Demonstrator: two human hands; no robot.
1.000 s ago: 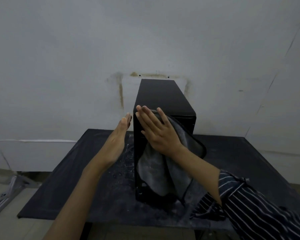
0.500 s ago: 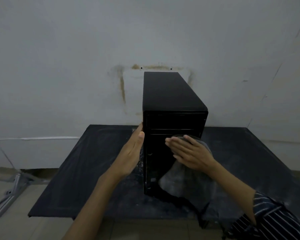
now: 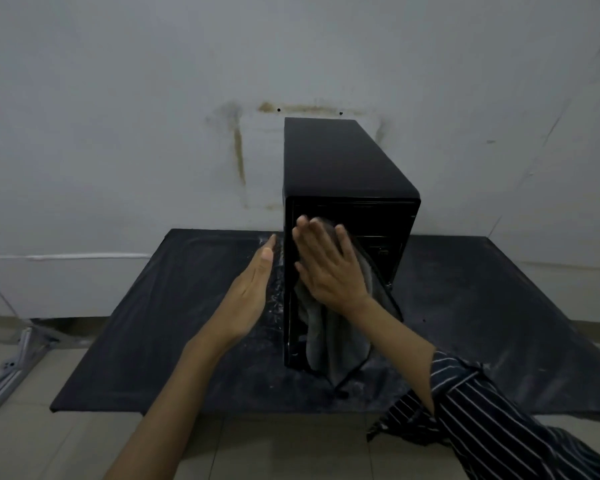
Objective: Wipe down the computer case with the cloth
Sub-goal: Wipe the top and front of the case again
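Observation:
A black computer case (image 3: 340, 161) stands upright on a dark, dusty table (image 3: 482, 306), its front panel facing me. A grey cloth (image 3: 333, 341) hangs down that front panel. My right hand (image 3: 326, 268) presses the cloth flat against the upper left of the panel with straight fingers. Flat and upright, my left hand (image 3: 253, 292) lies against the case's left side, fingers straight and holding nothing.
A stained white wall (image 3: 153, 116) rises just behind the table. Metal brackets (image 3: 11, 368) lie on the tiled floor at the left. My striped sleeve (image 3: 499, 420) crosses the table's front right corner.
My right hand has slid the cloth from lower on the front panel up and to the left. My left hand has stayed against the case's left side.

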